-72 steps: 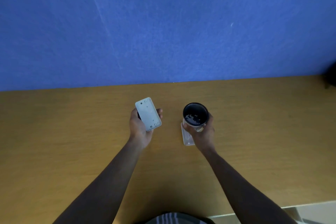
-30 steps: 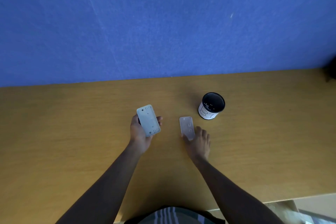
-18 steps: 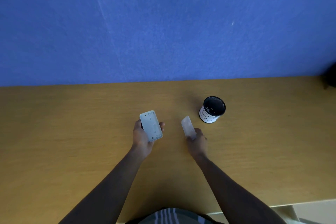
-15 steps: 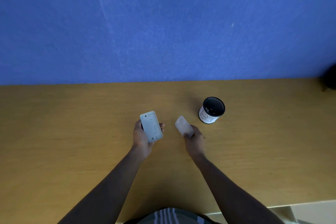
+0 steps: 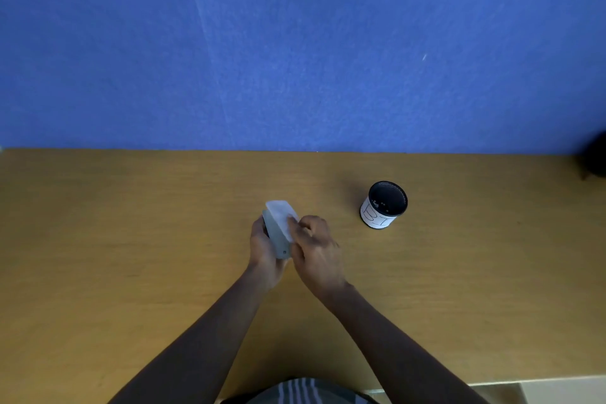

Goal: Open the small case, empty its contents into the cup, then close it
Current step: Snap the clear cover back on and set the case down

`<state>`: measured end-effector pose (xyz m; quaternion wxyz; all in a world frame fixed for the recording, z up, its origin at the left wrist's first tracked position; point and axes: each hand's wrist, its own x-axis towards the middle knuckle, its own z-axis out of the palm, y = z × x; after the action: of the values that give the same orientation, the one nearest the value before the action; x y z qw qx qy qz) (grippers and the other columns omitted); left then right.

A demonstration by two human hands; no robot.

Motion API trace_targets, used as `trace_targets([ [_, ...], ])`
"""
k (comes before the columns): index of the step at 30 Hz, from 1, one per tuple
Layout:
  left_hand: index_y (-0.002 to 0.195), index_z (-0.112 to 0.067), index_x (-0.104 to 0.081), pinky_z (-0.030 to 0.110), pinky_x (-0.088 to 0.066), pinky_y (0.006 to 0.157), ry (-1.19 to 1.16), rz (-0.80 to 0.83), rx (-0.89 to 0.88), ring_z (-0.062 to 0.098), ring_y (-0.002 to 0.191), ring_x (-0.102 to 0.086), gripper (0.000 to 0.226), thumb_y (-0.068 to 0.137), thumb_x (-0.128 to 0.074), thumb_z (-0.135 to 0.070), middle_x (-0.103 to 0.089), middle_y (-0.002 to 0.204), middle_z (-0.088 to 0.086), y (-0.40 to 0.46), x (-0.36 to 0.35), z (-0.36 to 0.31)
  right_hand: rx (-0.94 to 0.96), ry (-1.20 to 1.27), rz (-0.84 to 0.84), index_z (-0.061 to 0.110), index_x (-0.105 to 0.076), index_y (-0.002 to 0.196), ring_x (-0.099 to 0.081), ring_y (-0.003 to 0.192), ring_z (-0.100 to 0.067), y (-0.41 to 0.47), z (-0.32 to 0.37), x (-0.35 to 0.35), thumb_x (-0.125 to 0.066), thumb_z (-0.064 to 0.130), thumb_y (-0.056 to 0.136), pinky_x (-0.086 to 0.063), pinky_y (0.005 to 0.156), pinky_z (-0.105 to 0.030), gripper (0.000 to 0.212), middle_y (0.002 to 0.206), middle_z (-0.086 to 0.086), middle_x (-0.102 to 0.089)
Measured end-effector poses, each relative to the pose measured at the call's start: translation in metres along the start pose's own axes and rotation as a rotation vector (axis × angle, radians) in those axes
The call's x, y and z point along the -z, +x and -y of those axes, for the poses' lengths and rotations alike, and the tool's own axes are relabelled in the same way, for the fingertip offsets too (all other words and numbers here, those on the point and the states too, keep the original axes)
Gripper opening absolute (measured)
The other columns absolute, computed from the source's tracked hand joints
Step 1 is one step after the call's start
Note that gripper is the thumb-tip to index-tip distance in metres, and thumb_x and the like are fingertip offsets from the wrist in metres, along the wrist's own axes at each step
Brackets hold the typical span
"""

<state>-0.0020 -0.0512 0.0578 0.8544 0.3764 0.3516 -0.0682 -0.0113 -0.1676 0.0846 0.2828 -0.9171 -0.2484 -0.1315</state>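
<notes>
My left hand (image 5: 262, 249) holds the grey base of the small case (image 5: 277, 241) above the wooden table (image 5: 131, 256). My right hand (image 5: 316, 249) grips the pale translucent lid (image 5: 280, 215) and holds it against the top of the base, tilted. The two hands touch around the case. A black cup (image 5: 383, 205) with a white paper label stands upright on the table to the right, apart from both hands. Small pale bits show inside the cup.
A blue wall (image 5: 295, 43) rises behind the table's far edge. A dark object (image 5: 595, 157) sits at the far right edge of the view. The table's near edge runs along the bottom right, with a pale floor beyond.
My right hand lifted the lid off the table and carried it left onto the base in my left hand. The cup stays where it stood.
</notes>
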Motion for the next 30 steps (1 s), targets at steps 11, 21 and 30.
trace_targets([
  [11,0.089,-0.009,-0.071,0.025,-0.057,0.057,-0.082,0.065,0.054,0.02,0.066,-0.073,0.053,0.092,-0.039,-0.051,-0.075,0.074,0.006,0.005,0.006,-0.001,0.133,0.132,0.197,-0.003,-0.055,0.13,-0.039,0.139,-0.033,-0.008,-0.004,-0.005,-0.06,0.007,0.088,-0.044,0.108,-0.045,0.044,0.141,-0.02,-0.051],
  [21,0.086,-0.004,-0.079,0.037,-0.058,0.077,-0.086,0.151,0.111,0.027,0.093,-0.074,0.082,0.072,-0.053,-0.081,-0.076,0.096,0.017,0.005,0.008,-0.002,0.213,0.074,0.234,0.016,-0.043,0.145,-0.025,0.147,-0.028,-0.011,-0.013,-0.009,-0.049,0.028,0.098,-0.029,0.118,-0.043,0.049,0.153,-0.017,-0.039],
  [30,0.096,0.0,-0.074,0.034,-0.057,0.073,-0.082,0.154,0.187,0.027,0.09,-0.075,0.076,0.08,-0.052,-0.071,-0.076,0.099,0.018,0.005,0.0,-0.003,0.322,-0.079,0.087,0.014,-0.049,0.14,-0.039,0.14,-0.033,-0.02,-0.027,-0.028,-0.048,0.009,0.091,-0.039,0.111,-0.05,0.049,0.145,-0.019,-0.049],
])
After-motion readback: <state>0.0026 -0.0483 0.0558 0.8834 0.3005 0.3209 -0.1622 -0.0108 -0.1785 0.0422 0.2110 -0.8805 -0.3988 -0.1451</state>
